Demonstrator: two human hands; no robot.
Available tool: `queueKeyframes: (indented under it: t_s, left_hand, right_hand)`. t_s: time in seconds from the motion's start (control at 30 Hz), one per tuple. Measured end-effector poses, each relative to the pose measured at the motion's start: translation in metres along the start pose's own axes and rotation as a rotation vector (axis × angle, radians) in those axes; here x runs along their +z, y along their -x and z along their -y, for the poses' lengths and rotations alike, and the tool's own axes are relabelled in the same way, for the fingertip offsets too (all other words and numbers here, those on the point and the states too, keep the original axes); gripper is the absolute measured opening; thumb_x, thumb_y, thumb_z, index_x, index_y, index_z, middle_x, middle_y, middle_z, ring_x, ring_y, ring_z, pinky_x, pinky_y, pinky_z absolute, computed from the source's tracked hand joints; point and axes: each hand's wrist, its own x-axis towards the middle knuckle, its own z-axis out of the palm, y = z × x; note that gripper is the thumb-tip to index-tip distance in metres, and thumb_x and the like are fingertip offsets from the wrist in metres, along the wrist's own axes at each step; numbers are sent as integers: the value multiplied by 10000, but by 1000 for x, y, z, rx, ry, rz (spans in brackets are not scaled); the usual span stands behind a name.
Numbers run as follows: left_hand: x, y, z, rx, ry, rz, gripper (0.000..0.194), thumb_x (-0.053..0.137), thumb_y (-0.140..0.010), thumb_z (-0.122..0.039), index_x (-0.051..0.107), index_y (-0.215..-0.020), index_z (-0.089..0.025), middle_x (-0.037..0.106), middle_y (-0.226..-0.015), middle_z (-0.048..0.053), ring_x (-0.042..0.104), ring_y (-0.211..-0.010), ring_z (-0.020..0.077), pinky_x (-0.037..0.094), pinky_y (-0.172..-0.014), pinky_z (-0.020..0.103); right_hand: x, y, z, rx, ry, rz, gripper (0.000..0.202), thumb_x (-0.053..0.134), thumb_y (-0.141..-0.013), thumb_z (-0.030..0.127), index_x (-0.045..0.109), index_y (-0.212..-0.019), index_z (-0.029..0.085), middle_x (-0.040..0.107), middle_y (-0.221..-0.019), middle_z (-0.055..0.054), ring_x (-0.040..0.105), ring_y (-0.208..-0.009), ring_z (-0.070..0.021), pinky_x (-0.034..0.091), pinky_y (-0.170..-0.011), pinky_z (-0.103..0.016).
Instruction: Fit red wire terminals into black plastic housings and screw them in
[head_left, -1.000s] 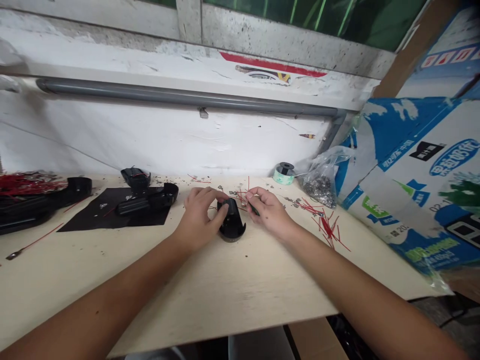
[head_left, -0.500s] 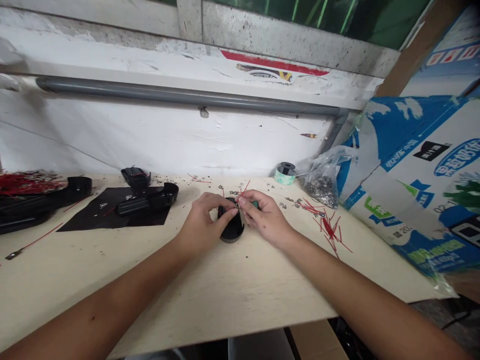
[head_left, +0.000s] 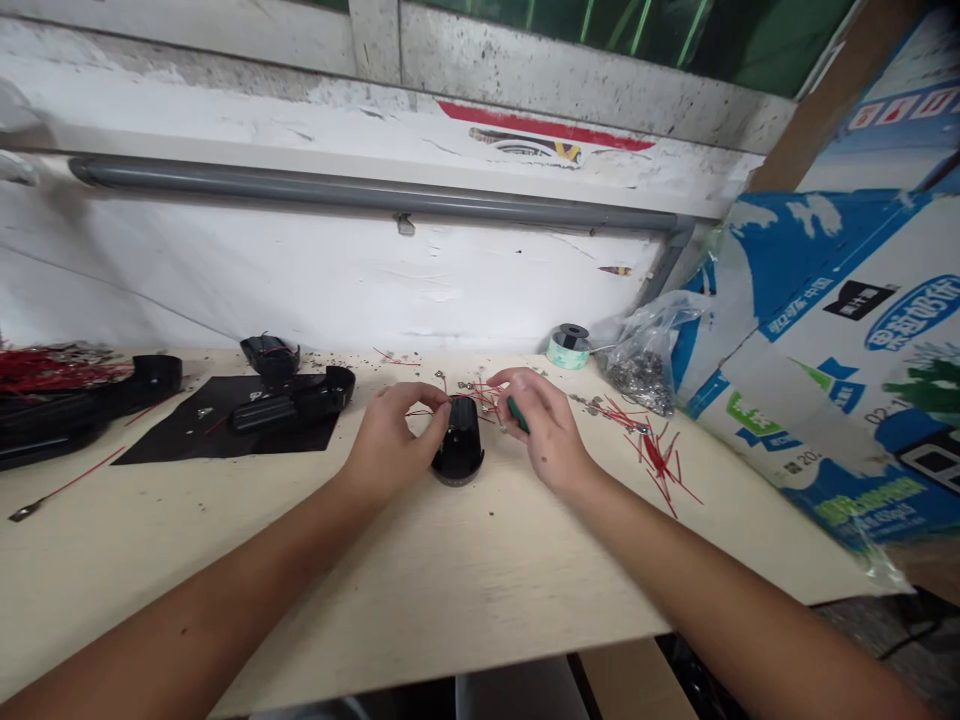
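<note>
A black plastic housing (head_left: 459, 455) with a rounded, open near end lies on the table between my hands. My left hand (head_left: 394, 435) is at its far left side, thumb and forefinger pinched together. A thin red wire (head_left: 420, 412) shows in the gap between those fingers. To the right, apart from the housing, my right hand (head_left: 544, 425) curls around a small green handle (head_left: 517, 413); the tool's working end cannot be made out. Beyond the housing, loose red wires (head_left: 484, 398) lie close to the right fingertips.
Red wires with metal tabs (head_left: 660, 455) lie at right, near a clear bag of metal pieces (head_left: 637, 375) and a tape roll (head_left: 568, 347). More black housings (head_left: 292, 405) rest on a black sheet (head_left: 165, 430) at left. A blue-white carton (head_left: 825, 350) borders the right side.
My hands were together over the housing; the right has drawn away to the right, uncovering the green handle. My left hand has shifted slightly left and more of the housing shows.
</note>
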Motion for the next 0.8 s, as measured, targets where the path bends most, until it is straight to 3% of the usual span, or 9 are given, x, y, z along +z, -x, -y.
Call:
queueKeyframes:
  t_s: [0.1,0.23,0.37,0.53,0.67,0.73,0.8]
  left_hand:
    - [0,-1,0,72,-67,77,103,595,-857,-273,676,-850,-210,703,-864,4,634,-864,188,421,-912,400]
    - [0,0,-2,52,11,72,123,576,-879,-293,660,-873,-204,692,-898,22,625,-901,187,452,-877,363]
    - [-1,1,-5,-26,209,22,167,611,-878,-347,669,-918,-196,698,-973,46,628,-961,187,481,-888,335]
    - [0,-1,-13,-184,600,90,229,656,-858,-385,641,-905,-161,732,-968,91,667,-1026,217,506,-955,384]
    - [-1,-6,-11,-314,727,-86,256,689,-836,-377,601,-936,-158,708,-784,42,688,-864,183,531,-877,355]
    - [-2,-8,-7,-303,684,-182,257,703,-823,-375,615,-930,-159,687,-794,28,666,-822,159,523,-835,321]
    - [-3,-8,-2,-268,551,-203,252,707,-815,-381,644,-907,-155,684,-846,38,641,-813,153,506,-808,309]
  right_hand:
    - [2,2,-4,-94,147,-8,281,665,-886,452,672,-950,178,639,-893,-38,594,-833,-138,485,-776,-260]
    - [3,2,-10,-89,212,3,247,654,-897,418,690,-945,179,668,-965,-51,616,-872,-161,501,-786,-287]
    - [3,1,-8,-109,243,62,201,649,-907,385,697,-918,191,674,-945,-44,615,-901,-167,488,-824,-299]
    - [7,3,-3,-100,252,133,190,652,-903,390,692,-942,208,673,-985,-44,619,-934,-175,478,-863,-317]
    - [3,5,0,-72,328,88,221,656,-883,372,646,-1030,208,649,-938,-37,599,-879,-167,458,-839,-310]
    - [-1,5,2,-71,334,73,168,571,-900,275,608,-1047,201,631,-883,-22,588,-838,-155,447,-807,-297]
    - [-4,5,1,-56,301,53,157,495,-874,188,579,-1007,192,604,-816,-9,568,-772,-140,435,-741,-274]
